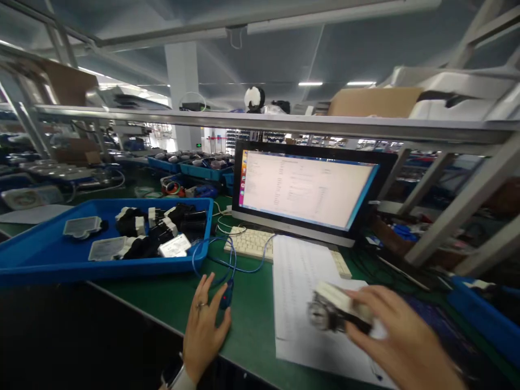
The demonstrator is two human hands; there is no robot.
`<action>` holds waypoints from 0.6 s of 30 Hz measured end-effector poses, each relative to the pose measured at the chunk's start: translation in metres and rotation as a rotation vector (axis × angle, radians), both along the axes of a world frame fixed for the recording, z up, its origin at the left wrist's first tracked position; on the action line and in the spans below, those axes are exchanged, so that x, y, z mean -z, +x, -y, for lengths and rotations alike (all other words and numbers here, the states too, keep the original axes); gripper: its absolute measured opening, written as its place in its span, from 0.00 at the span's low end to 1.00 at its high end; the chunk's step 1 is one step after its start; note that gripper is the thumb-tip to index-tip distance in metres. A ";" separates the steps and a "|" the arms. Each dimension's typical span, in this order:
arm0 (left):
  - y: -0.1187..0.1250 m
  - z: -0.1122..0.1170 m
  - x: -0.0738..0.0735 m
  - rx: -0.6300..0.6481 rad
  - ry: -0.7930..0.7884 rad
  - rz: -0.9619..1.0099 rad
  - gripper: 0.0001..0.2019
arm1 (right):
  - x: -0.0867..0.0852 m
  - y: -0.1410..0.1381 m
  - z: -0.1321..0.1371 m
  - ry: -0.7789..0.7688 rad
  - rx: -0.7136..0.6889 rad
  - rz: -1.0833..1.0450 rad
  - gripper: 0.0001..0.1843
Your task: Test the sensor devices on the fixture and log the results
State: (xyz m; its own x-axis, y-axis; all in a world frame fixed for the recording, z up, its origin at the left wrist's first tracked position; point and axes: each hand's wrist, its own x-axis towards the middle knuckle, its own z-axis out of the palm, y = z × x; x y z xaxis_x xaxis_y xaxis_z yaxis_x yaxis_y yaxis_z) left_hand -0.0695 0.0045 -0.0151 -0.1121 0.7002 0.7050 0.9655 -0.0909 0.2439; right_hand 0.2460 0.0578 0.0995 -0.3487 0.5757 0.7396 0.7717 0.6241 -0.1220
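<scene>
Right grip (396, 325) holding white-black device (339, 309), round end (319, 316) jutting leftward, above papers (296, 303); left grip (205, 330) spread wide

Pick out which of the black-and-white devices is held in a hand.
The device in the right hand, over the white papers: its grip sets it apart, while the similar devices lie unheld in the large blue tray.
</scene>
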 end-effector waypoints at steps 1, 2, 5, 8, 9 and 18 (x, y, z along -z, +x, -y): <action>-0.001 -0.001 0.000 0.003 0.002 -0.007 0.20 | 0.004 -0.024 -0.006 -0.014 -0.057 0.045 0.07; -0.001 -0.001 0.000 0.006 0.004 -0.011 0.20 | 0.009 -0.049 -0.012 -0.021 -0.102 0.083 0.09; -0.002 -0.002 0.000 0.007 0.014 -0.020 0.19 | 0.029 -0.119 -0.028 0.024 -0.066 0.114 0.10; -0.001 -0.003 0.000 0.000 0.021 -0.021 0.19 | 0.050 -0.158 -0.031 0.068 0.019 0.147 0.09; -0.001 -0.003 0.000 0.000 0.023 -0.023 0.18 | 0.057 -0.163 -0.029 0.070 0.025 0.158 0.08; 0.000 -0.002 -0.001 0.040 0.027 -0.018 0.19 | 0.073 -0.134 0.009 -0.116 -0.285 -0.074 0.22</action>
